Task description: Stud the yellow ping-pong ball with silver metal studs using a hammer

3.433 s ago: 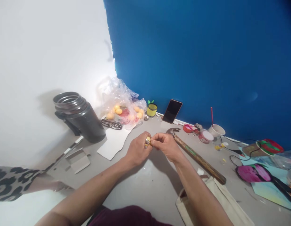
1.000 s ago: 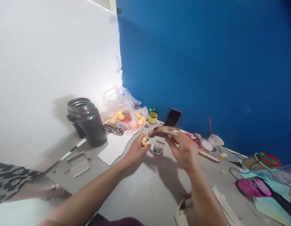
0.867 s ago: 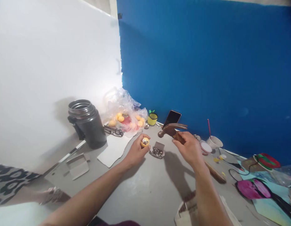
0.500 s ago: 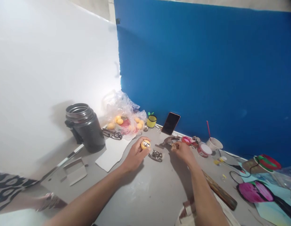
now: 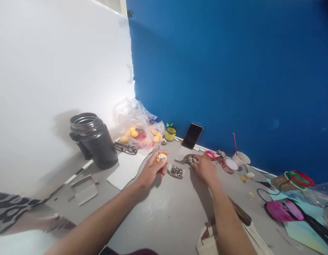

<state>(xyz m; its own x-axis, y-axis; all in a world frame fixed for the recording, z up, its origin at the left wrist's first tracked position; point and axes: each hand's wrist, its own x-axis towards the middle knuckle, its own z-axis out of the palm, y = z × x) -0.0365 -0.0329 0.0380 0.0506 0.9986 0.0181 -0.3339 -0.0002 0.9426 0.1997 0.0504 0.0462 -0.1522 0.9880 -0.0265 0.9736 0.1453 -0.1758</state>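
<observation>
An orange ball with silvery pieces on its face [image 5: 161, 157] is held in my left hand [image 5: 152, 170], fingers wrapped round it. To its right, a small open box of shiny metal bits [image 5: 176, 171] lies on the grey table [image 5: 158, 216]. My right hand [image 5: 205, 169] reaches over a dark, flat, curved piece [image 5: 189, 159] beyond that box. Its fingertips are bent down at the piece's right side; whether they pinch anything is too small to tell.
A dark wide-mouthed flask [image 5: 96, 141], glasses [image 5: 126, 148] and a plastic bag of orange balls [image 5: 142, 134] are at the left. A phone [image 5: 192, 136] leans on the blue wall. Right: white cup [image 5: 241, 159], round jar [image 5: 229, 165], pink item [image 5: 284, 210]. A person's foot shows lower left.
My left hand has tilted the ball and shifted its fingers around it. My right hand has lowered toward the dark curved piece. The view has shifted slightly.
</observation>
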